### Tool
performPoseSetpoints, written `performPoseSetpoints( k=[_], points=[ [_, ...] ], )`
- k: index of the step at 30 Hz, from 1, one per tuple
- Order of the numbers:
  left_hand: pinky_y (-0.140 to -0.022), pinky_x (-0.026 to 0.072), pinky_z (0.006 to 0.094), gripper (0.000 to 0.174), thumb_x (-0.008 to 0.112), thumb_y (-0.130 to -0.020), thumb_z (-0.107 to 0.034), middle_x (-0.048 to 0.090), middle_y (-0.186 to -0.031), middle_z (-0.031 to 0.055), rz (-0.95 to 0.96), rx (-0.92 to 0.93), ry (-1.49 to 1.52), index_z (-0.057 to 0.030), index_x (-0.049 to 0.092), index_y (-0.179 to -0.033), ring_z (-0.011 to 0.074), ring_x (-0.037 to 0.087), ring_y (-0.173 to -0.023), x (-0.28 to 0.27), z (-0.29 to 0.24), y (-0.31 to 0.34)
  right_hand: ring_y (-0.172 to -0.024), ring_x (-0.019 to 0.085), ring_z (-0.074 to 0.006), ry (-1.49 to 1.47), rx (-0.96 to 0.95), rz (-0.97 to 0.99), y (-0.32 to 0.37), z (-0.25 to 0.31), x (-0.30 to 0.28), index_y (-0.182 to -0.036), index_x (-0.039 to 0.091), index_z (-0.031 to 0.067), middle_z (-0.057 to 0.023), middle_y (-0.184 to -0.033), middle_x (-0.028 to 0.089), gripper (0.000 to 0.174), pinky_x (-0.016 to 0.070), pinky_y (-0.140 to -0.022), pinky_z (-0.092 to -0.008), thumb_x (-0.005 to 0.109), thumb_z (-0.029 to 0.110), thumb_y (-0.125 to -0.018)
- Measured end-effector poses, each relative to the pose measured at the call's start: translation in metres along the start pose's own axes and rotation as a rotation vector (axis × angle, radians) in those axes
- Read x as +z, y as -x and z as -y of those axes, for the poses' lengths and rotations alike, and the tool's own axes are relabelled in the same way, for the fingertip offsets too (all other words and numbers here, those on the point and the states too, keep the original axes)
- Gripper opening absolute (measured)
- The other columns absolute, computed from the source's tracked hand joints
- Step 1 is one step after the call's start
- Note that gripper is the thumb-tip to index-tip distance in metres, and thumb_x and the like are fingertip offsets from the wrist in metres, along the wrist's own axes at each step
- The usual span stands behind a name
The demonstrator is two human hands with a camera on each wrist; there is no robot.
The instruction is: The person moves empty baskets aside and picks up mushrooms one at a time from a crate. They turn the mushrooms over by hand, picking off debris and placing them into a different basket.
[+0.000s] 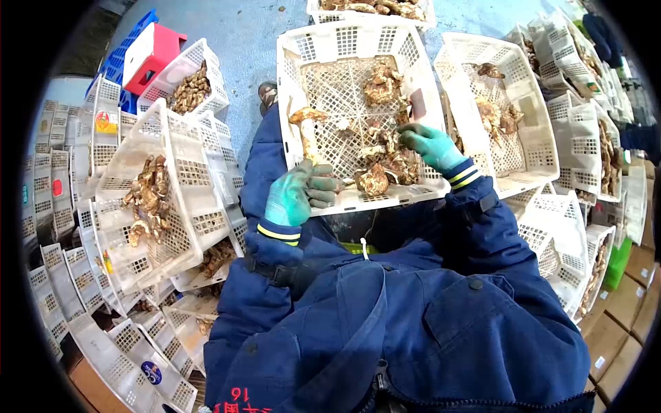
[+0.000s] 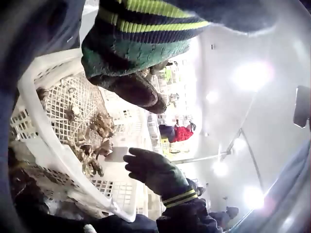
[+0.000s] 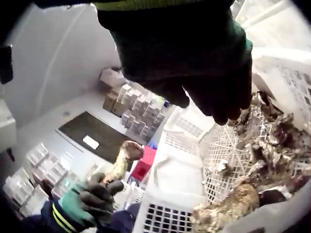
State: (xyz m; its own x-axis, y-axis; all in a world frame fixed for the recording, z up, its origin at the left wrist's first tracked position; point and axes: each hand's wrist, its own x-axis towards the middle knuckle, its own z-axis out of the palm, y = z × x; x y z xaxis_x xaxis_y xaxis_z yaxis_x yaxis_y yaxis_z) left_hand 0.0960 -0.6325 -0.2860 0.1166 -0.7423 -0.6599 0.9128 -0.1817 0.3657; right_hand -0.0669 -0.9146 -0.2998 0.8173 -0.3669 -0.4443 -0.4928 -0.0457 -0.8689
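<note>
My left hand (image 1: 297, 193), in a green glove with dark fingers, grips a long mushroom (image 1: 309, 131) by its pale stem, over the near left side of a white plastic basket (image 1: 358, 31). The brown cap is at the top, and in the right wrist view the held mushroom (image 3: 119, 165) stands up out of the fingers. My right hand (image 1: 432, 144), gloved alike, is over the basket's right side with its fingers extended, holding nothing. In the left wrist view the right hand (image 2: 155, 170) shows its fingers slightly spread. Brown mushrooms (image 1: 385, 162) lie in the basket close by its fingertips.
A second white basket (image 1: 530, 113) with a few mushrooms stands at the right. At the left a tilted basket (image 1: 186, 199) holds a mushroom pile (image 1: 148, 196). Stacked baskets line both sides. A red and white stool (image 1: 155, 55) stands at the far left, and cardboard boxes (image 1: 620, 330) at the lower right.
</note>
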Motion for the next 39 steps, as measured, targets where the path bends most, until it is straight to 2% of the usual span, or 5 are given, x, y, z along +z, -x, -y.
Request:
performPoseSetpoints(
  k=[6,10,19,28,39],
  points=[
    [-0.060,0.0396,0.0226,0.052,0.056,-0.093,-0.028,0.054,-0.095,0.0014,0.485,0.201,0.348,0.0003,0.038,-0.133,0.0108,0.048,-0.072,-0.007,-0.025,0.036,-0.117,0.054,-0.0387,0.847,-0.069,0.496,-0.005,0.016,0.055,-0.141,0.042,0.0107,-0.0240,-0.134,0.050,0.071,0.0442,-0.098,-0.0428,0.057,0.048,-0.083],
    [-0.068,0.0583,0.0291,0.065,0.053,-0.091,-0.054,0.067,-0.110,0.0094,-0.115,1.025,0.190,0.0003,0.054,-0.128,0.0194,0.068,-0.087,0.015,-0.060,0.110,-0.125,0.049,-0.0390,1.021,0.111,0.496,-0.010,-0.004,0.103,-0.138,0.044,0.0095,-0.0239,-0.137,0.046,0.069,0.0419,-0.102,-0.0422,0.057,0.046,-0.081],
    [-0.099,0.0436,0.0429,0.077,0.047,-0.093,-0.060,0.051,-0.134,0.0189,-0.188,0.604,-0.520,0.0019,0.039,-0.138,0.0304,0.055,-0.117,0.007,0.009,0.063,-0.105,0.060,-0.0180,0.010,-0.486,0.447,0.013,0.037,0.034,-0.145,0.039,0.0127,-0.0096,-0.137,0.052,0.061,0.0501,-0.087,-0.0331,0.058,0.012,-0.088],
    [-0.063,0.0562,0.0333,0.044,0.056,-0.095,-0.032,0.064,-0.105,0.0206,0.641,-0.278,0.357,0.0029,0.051,-0.121,0.0233,0.066,-0.083,0.069,0.033,0.049,-0.134,0.040,-0.0240,-0.322,-0.640,0.619,0.071,0.120,0.050,-0.147,0.029,0.0000,-0.0151,-0.146,0.041,0.087,0.0298,-0.113,-0.0358,0.044,-0.012,-0.062],
    [-0.051,0.0501,0.0268,0.029,0.058,-0.093,-0.023,0.066,-0.080,0.0165,0.032,0.432,-0.218,0.0013,0.056,-0.108,0.0209,0.064,-0.061,0.051,0.008,0.080,-0.121,0.050,-0.0180,-0.213,-0.329,0.170,0.037,0.054,0.010,-0.142,0.038,0.0046,-0.0106,-0.135,0.052,0.054,0.0426,-0.100,-0.0309,0.058,0.011,-0.092]
  ],
)
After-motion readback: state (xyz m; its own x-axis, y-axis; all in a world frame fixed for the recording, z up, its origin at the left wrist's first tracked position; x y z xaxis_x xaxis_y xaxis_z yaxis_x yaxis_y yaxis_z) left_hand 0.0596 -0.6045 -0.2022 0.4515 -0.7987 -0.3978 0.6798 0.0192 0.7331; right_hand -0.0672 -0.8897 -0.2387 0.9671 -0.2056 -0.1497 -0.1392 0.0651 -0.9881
